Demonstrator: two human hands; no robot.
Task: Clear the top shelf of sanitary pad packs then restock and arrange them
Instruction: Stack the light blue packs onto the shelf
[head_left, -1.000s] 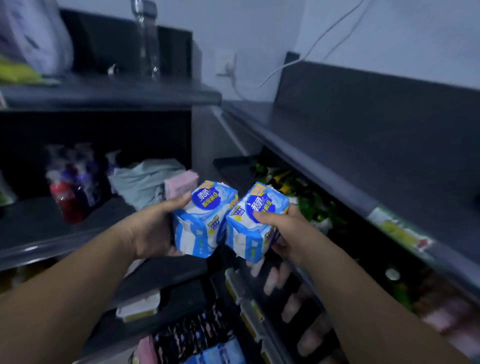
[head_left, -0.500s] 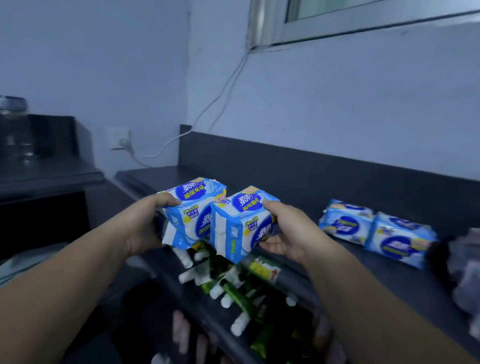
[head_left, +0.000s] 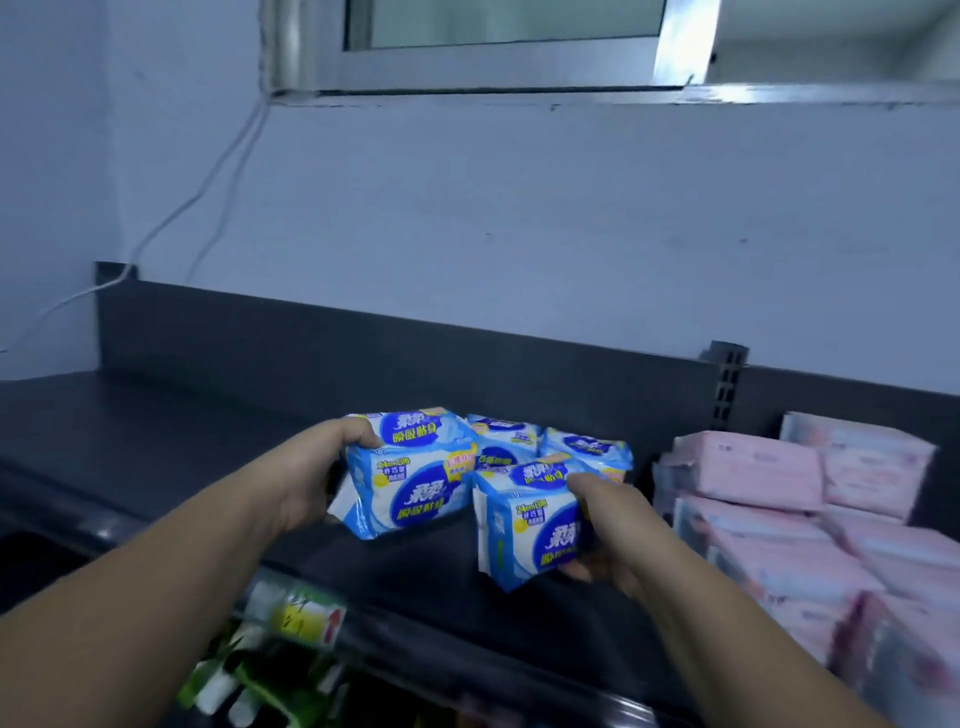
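My left hand (head_left: 317, 475) grips a blue and white sanitary pad pack (head_left: 410, 478) by its left side, over the dark top shelf (head_left: 156, 441). My right hand (head_left: 605, 514) grips a second, like pack (head_left: 530, 525) from its right side, slightly lower and nearer the shelf's front edge. Behind them, two more blue packs (head_left: 589, 447) lie side by side on the shelf near its back panel.
Stacks of pink packs (head_left: 769, 499) fill the shelf at the right. A slotted upright (head_left: 727, 384) rises behind them. The shelf's left half is bare. Green and white items (head_left: 244, 675) sit on the shelf below. A cable (head_left: 208, 176) runs down the wall.
The view has swung right and up from the lower side shelves to the top shelf. Both hands have carried their packs over the shelf, close to the two lying packs.
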